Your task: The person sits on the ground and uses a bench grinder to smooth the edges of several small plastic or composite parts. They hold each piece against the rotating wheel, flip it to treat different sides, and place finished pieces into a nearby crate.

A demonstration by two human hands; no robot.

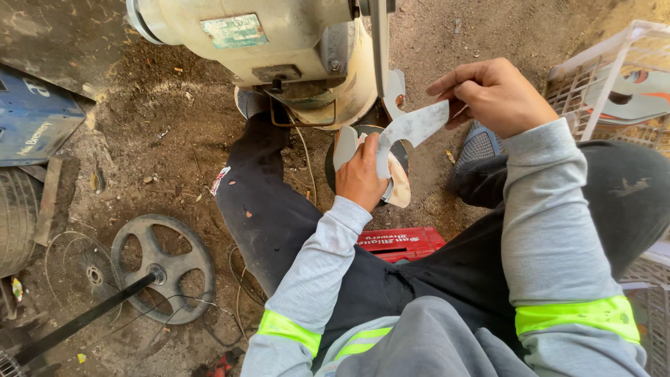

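Dirt floor lies under a bench grinder. Left hand and right hand each pinch one end of a thin, stiff, sharp-edged metal piece near the grinder.

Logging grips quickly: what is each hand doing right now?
Left hand: closed on the curved metal blade.
Right hand: closed, pinching the same blade's other end.

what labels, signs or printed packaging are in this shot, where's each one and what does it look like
Nameplate: on the cream machine housing at top, a small greenish rectangle, worn.
Blue panel: on the ground at far left, flat, with pale lettering.
Red crate: under the seated person's legs, low plastic box with white lettering.
Wrapper scrap: on the dirt by the left leg, small, white and red.
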